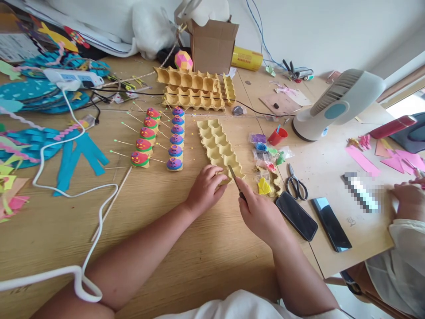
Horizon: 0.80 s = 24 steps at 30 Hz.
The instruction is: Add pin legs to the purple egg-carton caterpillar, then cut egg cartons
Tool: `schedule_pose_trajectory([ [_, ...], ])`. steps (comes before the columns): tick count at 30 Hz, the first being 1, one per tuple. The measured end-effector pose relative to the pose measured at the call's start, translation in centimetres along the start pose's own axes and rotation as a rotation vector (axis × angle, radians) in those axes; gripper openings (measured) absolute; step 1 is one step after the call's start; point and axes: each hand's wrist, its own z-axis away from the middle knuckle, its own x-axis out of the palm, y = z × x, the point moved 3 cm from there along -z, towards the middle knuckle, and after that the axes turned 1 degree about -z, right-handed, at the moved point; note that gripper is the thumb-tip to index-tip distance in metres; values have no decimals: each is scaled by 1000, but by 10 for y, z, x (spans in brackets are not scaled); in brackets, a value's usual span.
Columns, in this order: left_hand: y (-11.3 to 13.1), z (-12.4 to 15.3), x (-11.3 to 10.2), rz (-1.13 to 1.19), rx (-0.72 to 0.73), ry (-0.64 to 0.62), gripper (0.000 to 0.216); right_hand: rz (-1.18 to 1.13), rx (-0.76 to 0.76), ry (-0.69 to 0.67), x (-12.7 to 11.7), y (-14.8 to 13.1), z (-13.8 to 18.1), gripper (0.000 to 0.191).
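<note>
A yellow egg carton strip [217, 144] with two rows of cups lies in front of me on the wooden table. My left hand [206, 189] grips its near left corner, fingers curled over the edge. In my right hand [262, 215] is a knife [236, 181] with a dark handle, its blade resting over the near right cups. I cannot tell how deep the blade sits. To the left stand two rows of painted carton cups with faces, one red and green [144, 145], one blue and purple [175, 141], with thin sticks poking out.
More egg cartons [192, 88] lie at the back. Clay packets [262, 153], a red cup [277, 135], scissors [296, 184], phones [297, 215] and a white fan [338, 106] are on the right. A white cable [99, 208] crosses the left. A co-worker's hand [410, 197] is at far right.
</note>
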Motion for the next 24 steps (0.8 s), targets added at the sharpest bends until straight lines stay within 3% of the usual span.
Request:
schedule_pose_trajectory([
  [14, -1, -1, 2, 14, -9, -61, 15, 127, 0, -34, -5, -3, 21, 61],
  [24, -5, 2, 7, 37, -59, -61, 18, -13, 44, -7, 12, -5, 32, 61],
])
